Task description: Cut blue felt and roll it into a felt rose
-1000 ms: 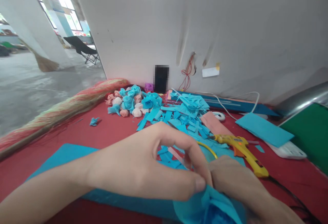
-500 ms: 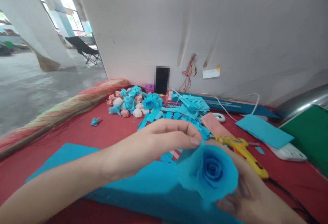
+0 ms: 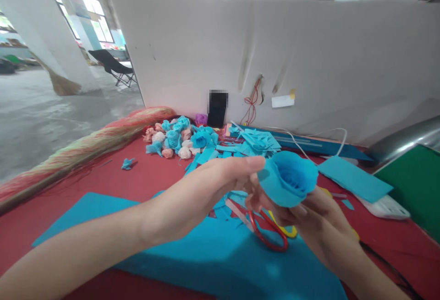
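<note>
A blue paper rose (image 3: 290, 178) is held up above the table, its opening tilted toward the camera. My right hand (image 3: 318, 220) is closed round its base from below. From the left, my left hand (image 3: 223, 176) pinches the flower's left side and underside, thumb near the petal edge. Beneath the hands, red-handled scissors (image 3: 270, 240) and a yellow handle (image 3: 292, 232) show beside a large blue sheet (image 3: 192, 254). The glue gun's yellow body is mostly hidden behind my right hand.
Paper roses (image 3: 172, 139) are heaped at the back left, with blue strips (image 3: 259, 142) beside them. A folded blue paper (image 3: 355, 178) lies on a white device (image 3: 387, 206) at right. A straw bundle (image 3: 85, 144) edges the red table (image 3: 99, 174).
The rose has moved up and tipped, showing its side. My left hand has shifted from the petal's top edge to the flower's left side. The scissors have come into view below.
</note>
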`<state>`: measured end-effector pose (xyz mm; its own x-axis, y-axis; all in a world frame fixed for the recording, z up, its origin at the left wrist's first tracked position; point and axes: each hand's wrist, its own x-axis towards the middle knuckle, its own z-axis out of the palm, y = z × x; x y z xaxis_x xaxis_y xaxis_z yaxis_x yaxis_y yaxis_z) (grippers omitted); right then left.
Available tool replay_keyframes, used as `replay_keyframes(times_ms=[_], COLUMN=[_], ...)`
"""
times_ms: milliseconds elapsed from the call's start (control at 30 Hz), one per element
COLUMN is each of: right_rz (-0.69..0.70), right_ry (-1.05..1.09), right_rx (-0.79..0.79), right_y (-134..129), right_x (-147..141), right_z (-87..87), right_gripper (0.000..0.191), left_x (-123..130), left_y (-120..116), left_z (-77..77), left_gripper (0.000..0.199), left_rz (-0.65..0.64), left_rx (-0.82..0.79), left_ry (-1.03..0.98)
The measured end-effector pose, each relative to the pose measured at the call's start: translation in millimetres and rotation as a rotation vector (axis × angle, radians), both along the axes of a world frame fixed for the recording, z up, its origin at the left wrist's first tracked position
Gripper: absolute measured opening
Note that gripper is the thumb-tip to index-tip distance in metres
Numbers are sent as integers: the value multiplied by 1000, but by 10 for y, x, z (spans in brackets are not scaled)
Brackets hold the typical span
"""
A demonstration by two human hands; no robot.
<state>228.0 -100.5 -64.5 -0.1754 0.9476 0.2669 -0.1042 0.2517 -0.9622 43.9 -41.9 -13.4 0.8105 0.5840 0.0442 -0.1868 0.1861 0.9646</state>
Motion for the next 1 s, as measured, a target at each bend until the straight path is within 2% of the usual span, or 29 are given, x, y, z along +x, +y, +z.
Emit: replay_keyframes(times_ms=[200, 300, 400, 500, 567, 767, 1000], right_rz=[-121, -69, -23, 22, 54, -40, -14], right_ry=[58, 42, 23, 23, 0, -41, -194], right_rx=[-132, -35, 43, 60, 44, 48, 131], right_y=[-54, -32, 2, 10, 0, -46, -22], right_x=[-86, -67, -20, 12, 19, 17, 96], right_z=[90, 61, 4, -11, 7, 20, -18], right_gripper=[18, 17, 17, 25, 23, 11, 20], left_x=[-13, -5, 10, 22, 27, 42, 57], left_y=[-56, -67, -69, -77, -84, -94, -89], left_z=[-38, -44, -36, -37, -45, -51, -74], left_gripper=[17, 16, 16, 14, 11, 18, 21], left_rz=[51, 52, 41, 22, -12, -99, -94], left_rx=[-34, -48, -72, -105, -124, -100, 10], left_ry=[-9, 17, -43, -99, -139, -179, -162])
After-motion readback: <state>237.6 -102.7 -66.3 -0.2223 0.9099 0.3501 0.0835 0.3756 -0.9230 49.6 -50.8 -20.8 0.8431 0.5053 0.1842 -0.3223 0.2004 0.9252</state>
